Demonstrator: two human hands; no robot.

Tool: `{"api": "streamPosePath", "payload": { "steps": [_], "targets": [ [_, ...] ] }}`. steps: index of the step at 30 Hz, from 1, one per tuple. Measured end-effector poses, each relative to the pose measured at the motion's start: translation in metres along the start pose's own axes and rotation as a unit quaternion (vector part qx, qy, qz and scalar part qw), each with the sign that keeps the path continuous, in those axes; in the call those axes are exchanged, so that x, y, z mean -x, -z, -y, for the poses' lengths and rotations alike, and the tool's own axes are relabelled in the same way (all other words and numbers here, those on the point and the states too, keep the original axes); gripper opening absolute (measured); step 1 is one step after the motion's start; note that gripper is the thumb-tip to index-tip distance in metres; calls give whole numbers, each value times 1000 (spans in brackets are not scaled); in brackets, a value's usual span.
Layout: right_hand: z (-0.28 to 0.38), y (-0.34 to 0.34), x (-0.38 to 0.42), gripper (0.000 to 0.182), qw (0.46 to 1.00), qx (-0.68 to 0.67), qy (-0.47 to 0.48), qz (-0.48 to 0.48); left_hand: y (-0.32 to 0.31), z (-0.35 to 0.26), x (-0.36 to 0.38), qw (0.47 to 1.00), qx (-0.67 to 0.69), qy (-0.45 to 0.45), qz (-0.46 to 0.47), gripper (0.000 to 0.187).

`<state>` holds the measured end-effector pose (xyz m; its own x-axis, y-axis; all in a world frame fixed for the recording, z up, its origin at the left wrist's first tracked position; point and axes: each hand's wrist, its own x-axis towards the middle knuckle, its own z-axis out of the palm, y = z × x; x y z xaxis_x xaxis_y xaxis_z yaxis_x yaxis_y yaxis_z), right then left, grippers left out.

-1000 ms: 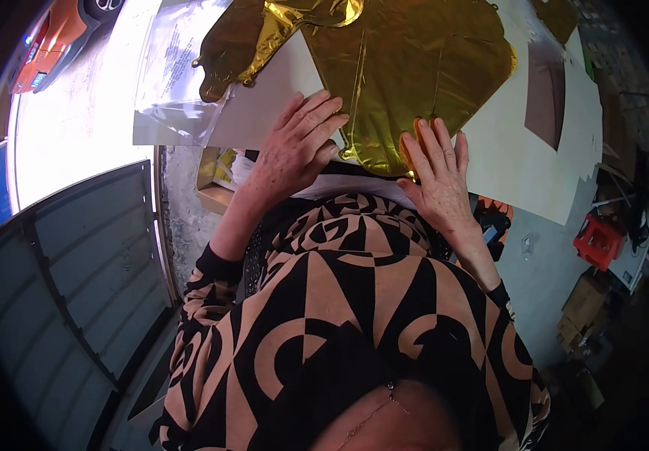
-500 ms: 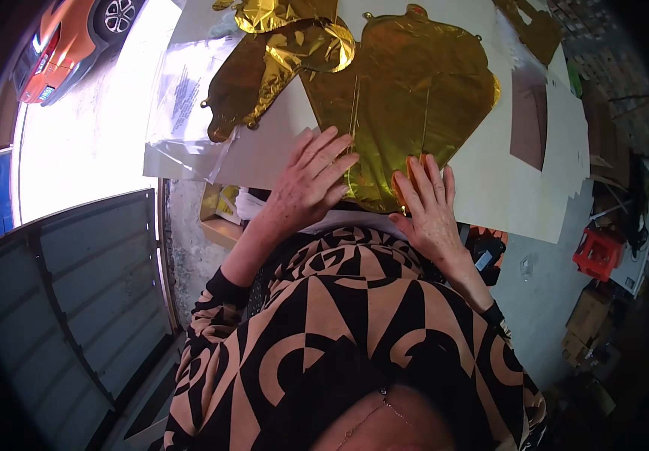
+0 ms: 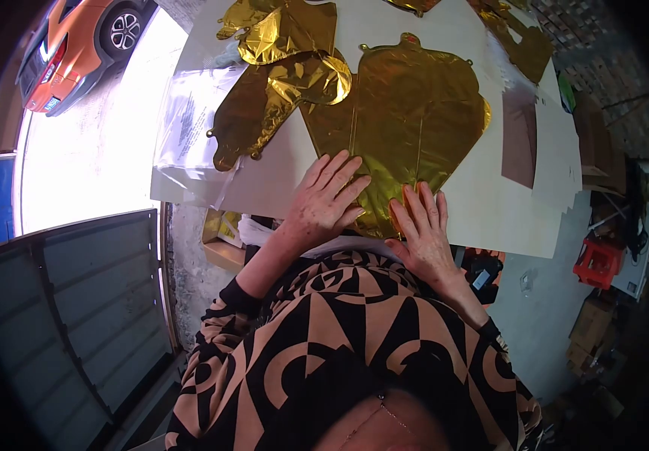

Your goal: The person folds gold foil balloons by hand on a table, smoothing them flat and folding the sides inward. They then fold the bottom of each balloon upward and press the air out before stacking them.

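A flat gold foil balloon [image 3: 414,113] lies on the white table [image 3: 475,203], its narrow end toward me and a small tab at its far end. My left hand [image 3: 324,195] rests on its lower left edge, fingers stretched out. On the lower right part lies my right hand [image 3: 423,233], flat with the fingers a little apart. Neither hand grips anything. Left of this balloon is another gold foil piece [image 3: 294,79], curved and crumpled, partly lying over its edge.
A clear plastic bag [image 3: 189,120] with print lies at the table's left. More gold foil [image 3: 520,45] and a brown sheet [image 3: 518,139] are on the right. A red stool [image 3: 597,263] stands on the floor; an orange car [image 3: 76,52] is outside.
The view has tilted, so table, foil and hands appear lower. Both hands stay on the balloon in nearly the same places.
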<state>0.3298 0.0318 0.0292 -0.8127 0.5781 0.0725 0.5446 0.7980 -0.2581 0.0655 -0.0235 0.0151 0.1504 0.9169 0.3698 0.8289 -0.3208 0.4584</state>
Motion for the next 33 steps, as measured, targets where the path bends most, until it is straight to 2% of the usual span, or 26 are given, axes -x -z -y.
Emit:
{"api": "streamPosePath", "payload": {
  "steps": [11,18,24,31,33],
  "targets": [
    [-6,16,-11,76,999,30,0,-30,3,-1,-1,1000,6,-1,1,56],
    [-66,31,-107,70,978,152,-4,-142,6,-4,-2,1000,5,3,3,54],
    [-113,9,-143,68,963,223,-47,-143,4,-5,-6,1000,-5,-9,-10,51],
    [-113,12,-141,67,954,255,-84,-134,3,-3,-4,1000,6,-5,-21,54],
    [-111,16,-147,66,952,255,-66,-158,3,-1,-3,1000,8,-6,-22,57]
  ]
}}
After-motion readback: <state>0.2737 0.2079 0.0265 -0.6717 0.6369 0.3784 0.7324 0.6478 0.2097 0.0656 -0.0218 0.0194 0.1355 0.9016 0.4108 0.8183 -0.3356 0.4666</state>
